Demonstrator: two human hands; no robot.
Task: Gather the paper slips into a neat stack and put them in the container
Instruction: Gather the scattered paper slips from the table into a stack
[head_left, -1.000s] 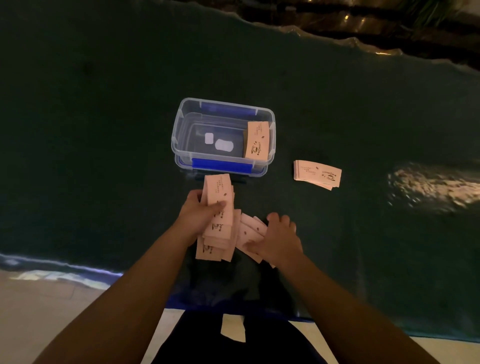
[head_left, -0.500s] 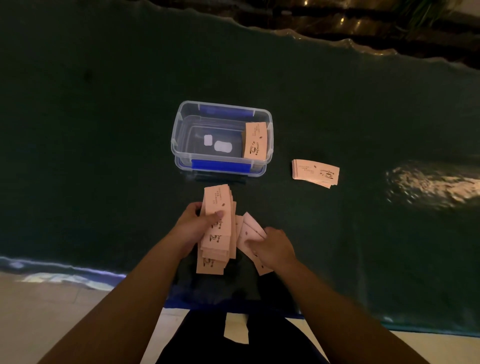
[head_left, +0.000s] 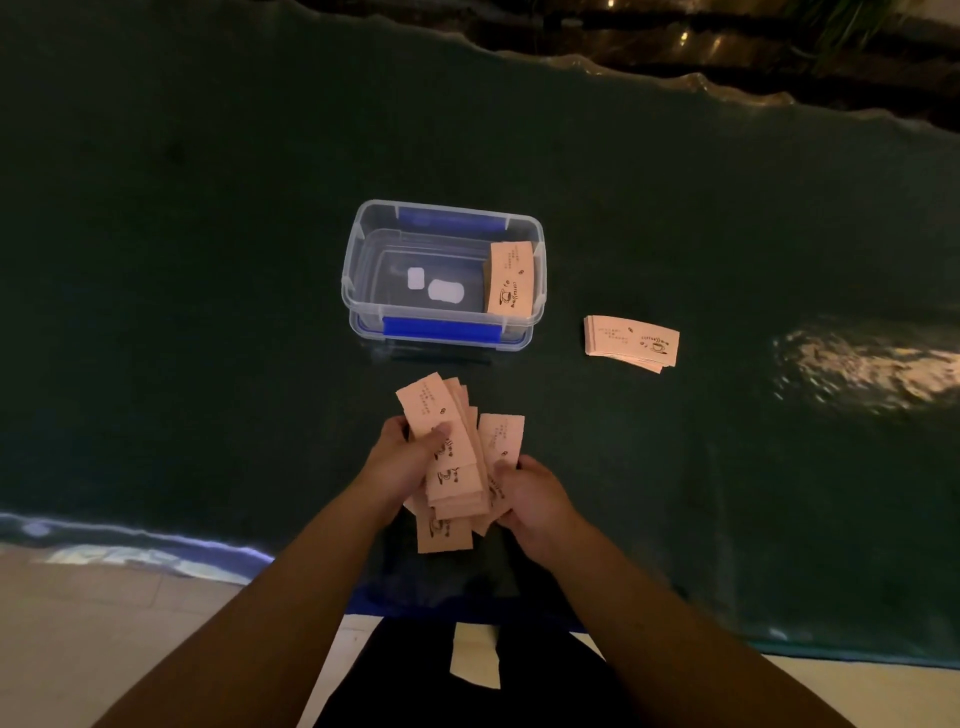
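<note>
Both hands meet over a dark green cloth-covered table (head_left: 208, 312), holding a loose, fanned bundle of pink printed paper slips (head_left: 454, 467). The left hand (head_left: 402, 462) is closed on the bundle from its left side, thumb pressed on the top slip. The right hand (head_left: 530, 499) is closed on the bundle's right edge, where one slip (head_left: 501, 436) juts out at an angle. The slips are uneven, their ends staggered toward the near side. Just beyond the hands stands a clear rectangular plastic container with blue clips (head_left: 441, 330), open at the top; a small pile of the same slips (head_left: 511, 278) leans against its right inner wall. To the right of the container, well apart from the hands, another squared stack of slips (head_left: 631, 343) lies flat on the cloth.
</note>
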